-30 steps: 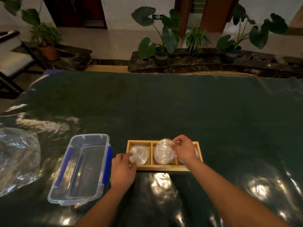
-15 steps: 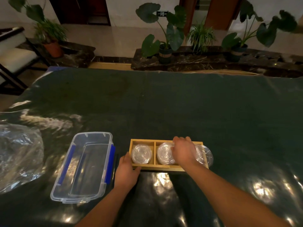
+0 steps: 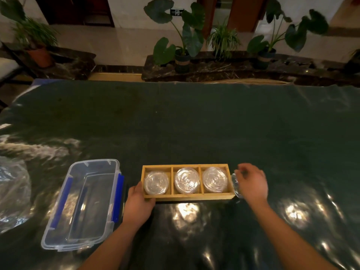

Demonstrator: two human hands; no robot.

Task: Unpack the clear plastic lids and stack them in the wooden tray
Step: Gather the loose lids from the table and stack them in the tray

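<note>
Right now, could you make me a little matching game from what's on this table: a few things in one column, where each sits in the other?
Things:
1. wooden tray
2. clear storage box
3. crumpled plastic bag
4. left hand

Places:
A. far left edge of the table
B. on the tray's near-left corner
C. middle, between the hands
D. just left of the tray

Pairs: 1-C, 2-D, 3-A, 4-B

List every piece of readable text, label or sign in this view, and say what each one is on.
Small dark wall sign on the far white wall, behind the big-leafed potted plant: one pale mark, too small and blurred to read.
Light wooden three-compartment tray: no text.
Clear round plastic lids: only moulded rings, no lettering legible.
Clear plastic storage box with blue clips: no label visible.
</note>
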